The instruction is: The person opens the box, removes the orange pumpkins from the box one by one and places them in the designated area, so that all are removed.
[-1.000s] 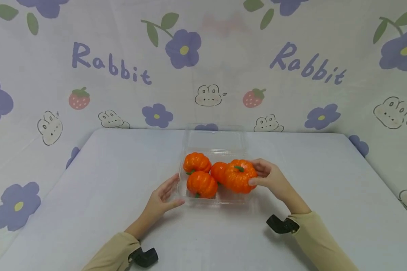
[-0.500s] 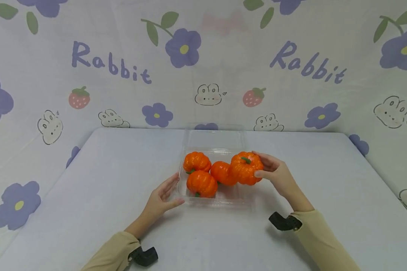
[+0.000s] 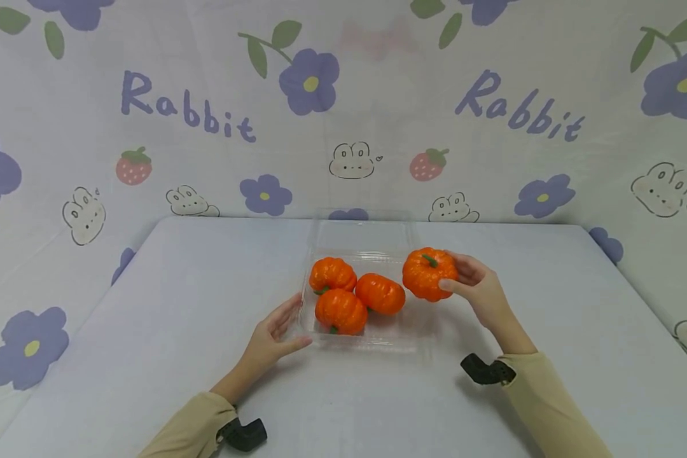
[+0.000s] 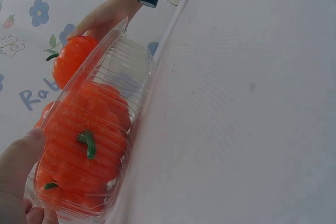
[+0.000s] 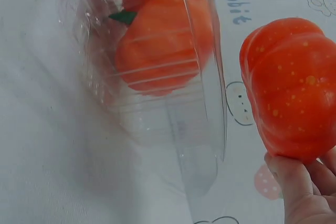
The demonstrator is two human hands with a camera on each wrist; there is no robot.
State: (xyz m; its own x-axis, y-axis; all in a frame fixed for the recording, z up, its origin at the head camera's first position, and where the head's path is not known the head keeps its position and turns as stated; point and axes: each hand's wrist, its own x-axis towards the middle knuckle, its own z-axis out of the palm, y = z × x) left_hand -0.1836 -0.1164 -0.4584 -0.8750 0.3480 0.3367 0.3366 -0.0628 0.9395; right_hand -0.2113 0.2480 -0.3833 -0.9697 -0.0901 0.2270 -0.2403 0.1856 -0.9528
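Observation:
A ribbed orange pumpkin (image 3: 429,274) with a green stem is held in my right hand (image 3: 483,289), thumb on its near side and fingers behind. It is raised over the right part of a clear plastic clamshell box (image 3: 366,340). My left hand (image 3: 275,331) rests against the box's left end, fingers relaxed and spread, thumb by the front corner. Three more pumpkins lie inside: one at back left (image 3: 333,275), one at front left (image 3: 341,312) and one in the middle (image 3: 380,294). In the right wrist view the held pumpkin (image 5: 291,87) is apart from the box.
The box's transparent lid (image 3: 362,235) stands open at the back. A white cloth (image 3: 177,305) covers the table. Behind it hangs a patterned curtain (image 3: 378,95) with flowers, rabbits and lettering. Black wrist cameras (image 3: 243,434) sit at both sleeves.
My right hand has moved the pumpkin right and toward the back, uncovering the middle pumpkin. My left hand and the other pumpkins have stayed put.

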